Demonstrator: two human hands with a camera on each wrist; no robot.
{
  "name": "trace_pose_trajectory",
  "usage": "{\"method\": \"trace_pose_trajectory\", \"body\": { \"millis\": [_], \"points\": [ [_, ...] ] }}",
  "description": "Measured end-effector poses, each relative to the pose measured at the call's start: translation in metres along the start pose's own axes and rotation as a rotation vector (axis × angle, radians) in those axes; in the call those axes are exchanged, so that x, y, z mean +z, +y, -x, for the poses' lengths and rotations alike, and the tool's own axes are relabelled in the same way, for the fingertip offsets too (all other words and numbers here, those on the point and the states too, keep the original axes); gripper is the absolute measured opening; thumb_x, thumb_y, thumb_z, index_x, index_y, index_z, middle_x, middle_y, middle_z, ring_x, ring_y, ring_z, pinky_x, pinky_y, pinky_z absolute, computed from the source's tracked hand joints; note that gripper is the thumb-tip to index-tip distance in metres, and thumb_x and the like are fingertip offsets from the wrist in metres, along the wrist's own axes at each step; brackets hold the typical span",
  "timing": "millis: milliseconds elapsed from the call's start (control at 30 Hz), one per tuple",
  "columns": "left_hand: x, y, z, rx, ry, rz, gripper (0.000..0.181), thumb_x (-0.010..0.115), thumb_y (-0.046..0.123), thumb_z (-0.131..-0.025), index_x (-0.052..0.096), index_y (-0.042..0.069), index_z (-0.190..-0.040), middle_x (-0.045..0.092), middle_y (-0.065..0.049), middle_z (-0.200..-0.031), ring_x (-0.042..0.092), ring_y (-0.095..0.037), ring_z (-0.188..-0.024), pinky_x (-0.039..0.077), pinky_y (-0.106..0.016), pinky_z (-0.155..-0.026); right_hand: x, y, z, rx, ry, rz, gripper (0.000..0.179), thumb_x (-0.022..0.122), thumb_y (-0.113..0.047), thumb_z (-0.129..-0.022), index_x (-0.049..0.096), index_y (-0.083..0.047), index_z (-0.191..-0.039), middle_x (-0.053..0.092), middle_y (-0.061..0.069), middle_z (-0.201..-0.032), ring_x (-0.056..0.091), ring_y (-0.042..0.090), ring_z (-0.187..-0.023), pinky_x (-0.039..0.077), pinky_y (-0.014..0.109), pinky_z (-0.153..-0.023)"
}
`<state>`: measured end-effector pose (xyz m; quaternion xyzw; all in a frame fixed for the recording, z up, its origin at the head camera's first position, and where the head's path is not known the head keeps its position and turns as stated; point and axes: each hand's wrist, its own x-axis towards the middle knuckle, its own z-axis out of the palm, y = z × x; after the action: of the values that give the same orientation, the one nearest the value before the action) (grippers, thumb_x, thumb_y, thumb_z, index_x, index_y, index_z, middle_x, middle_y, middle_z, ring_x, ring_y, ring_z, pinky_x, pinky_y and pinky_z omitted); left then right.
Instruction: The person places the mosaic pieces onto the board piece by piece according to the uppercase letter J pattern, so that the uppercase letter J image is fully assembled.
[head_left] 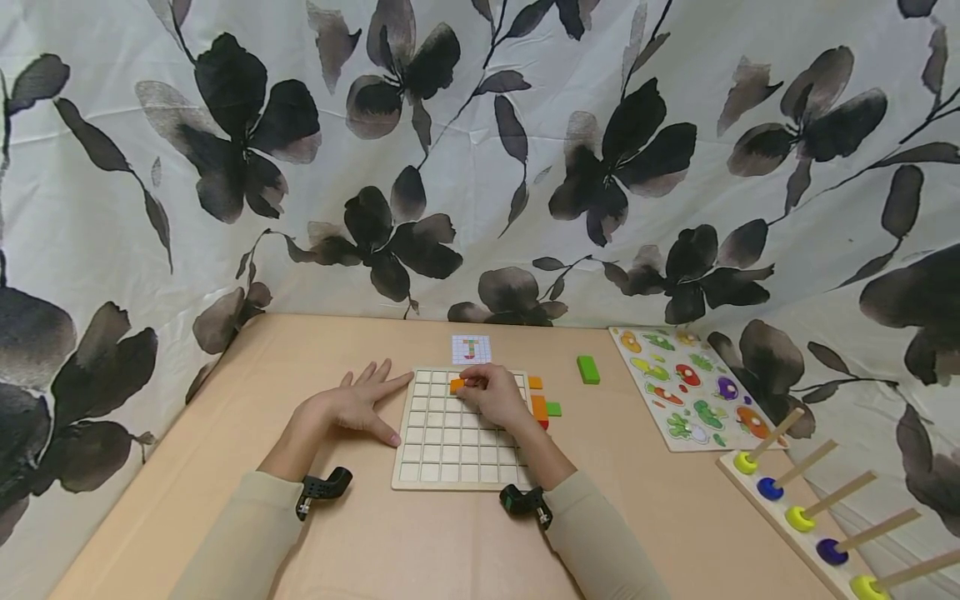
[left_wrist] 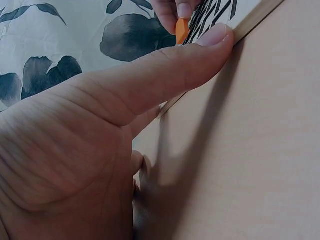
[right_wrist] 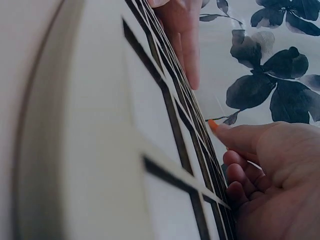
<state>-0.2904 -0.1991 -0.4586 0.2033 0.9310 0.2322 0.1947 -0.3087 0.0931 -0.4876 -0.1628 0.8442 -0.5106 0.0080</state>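
Note:
A pale wooden grid board (head_left: pixel 435 454) with rows of square cells lies on the table. Over its upper rows my right hand (head_left: pixel 491 396) pinches a small orange block (head_left: pixel 457 386) between thumb and fingers. The same orange block (left_wrist: pixel 182 31) shows edge-on in the left wrist view, and its tip peeks past the thumb in the right wrist view. My left hand (head_left: pixel 352 408) has its fingers spread, with thumb and a fingertip at the board's left edge. Past the board's right side lie orange blocks (head_left: pixel 539 407), a green block (head_left: pixel 554 409) and a red one, partly hidden by my right wrist.
A small card (head_left: pixel 471 349) with a coloured grid pattern lies behind the board. Farther right are a green block (head_left: pixel 588 369), a sheet of vegetable pictures (head_left: pixel 660 387) and a rack with wooden pegs (head_left: pixel 806 542) bearing yellow and blue rings. A floral curtain (head_left: pixel 495 208) hangs behind the table.

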Motion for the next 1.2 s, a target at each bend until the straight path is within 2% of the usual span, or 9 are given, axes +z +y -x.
{"method": "trace_pose_trajectory", "body": {
  "millis": [433, 1200],
  "points": [
    [0.0001, 0.0004, 0.0007, 0.003, 0.004, 0.011, 0.121, 0.09, 0.059, -0.07, 0.026, 0.025, -0.167, -0.004, -0.024, -0.174, -0.01, -0.048, -0.16, -0.01, -0.073, -0.122, 0.0043, -0.0029, 0.0005, 0.014, -0.018, 0.1, 0.018, 0.08, -0.011, -0.091, 0.077, -0.005, -0.108, 0.066, 0.004, -0.091, 0.054, 0.014, -0.076, 0.046, 0.023, -0.067],
    [-0.0002, 0.0, 0.0006, 0.01, 0.006, 0.009, 0.121, 0.089, 0.059, -0.07, 0.026, 0.024, -0.167, -0.004, -0.025, -0.174, -0.01, -0.05, -0.159, -0.009, -0.074, -0.122, 0.0058, -0.0072, 0.0027, -0.003, -0.022, 0.13, 0.018, 0.077, -0.008, -0.093, 0.077, -0.003, -0.11, 0.068, 0.007, -0.097, 0.058, 0.015, -0.081, 0.051, 0.026, -0.073]
  ]
}}
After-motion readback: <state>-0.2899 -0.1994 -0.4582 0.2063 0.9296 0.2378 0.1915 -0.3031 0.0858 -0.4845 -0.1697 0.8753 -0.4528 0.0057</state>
